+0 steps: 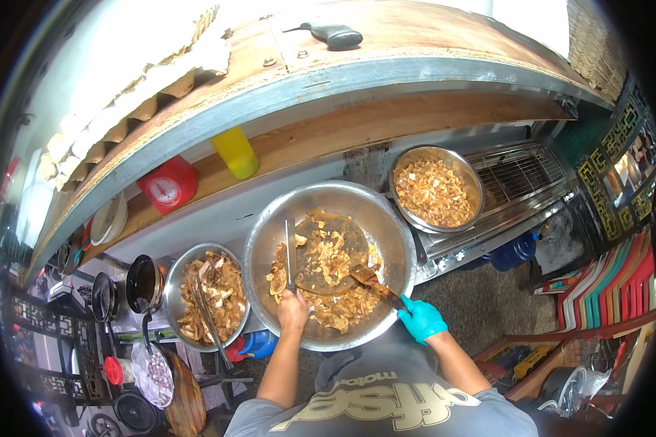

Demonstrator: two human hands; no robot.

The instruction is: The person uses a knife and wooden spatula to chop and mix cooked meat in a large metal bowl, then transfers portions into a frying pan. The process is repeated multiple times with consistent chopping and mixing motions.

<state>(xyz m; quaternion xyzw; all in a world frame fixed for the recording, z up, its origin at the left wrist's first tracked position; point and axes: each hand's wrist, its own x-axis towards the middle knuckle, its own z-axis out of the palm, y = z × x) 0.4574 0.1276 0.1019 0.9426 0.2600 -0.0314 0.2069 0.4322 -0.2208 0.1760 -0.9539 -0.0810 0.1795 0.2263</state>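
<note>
A large steel basin (256, 300) stands before me with a round chopping board (342, 251) in it. Brown chopped meat (332, 258) lies on the board and around it in the basin. My bare left hand (293, 312) is closed around a knife (291, 251), its blade pointing away from me over the board's left side. In a teal glove, my right hand (420, 319) grips a brown flat-ended tool (375, 282), its exact kind unclear. That tool's far end rests among the meat at the board's right edge.
Left of the basin is a steel bowl (173, 302) of larger meat pieces with tongs (210, 313) across it. A bowl of chopped meat (436, 191) sits back right, beside a grill rack (521, 178). A wooden shelf with a red scale (166, 186) and yellow container (235, 153) runs behind.
</note>
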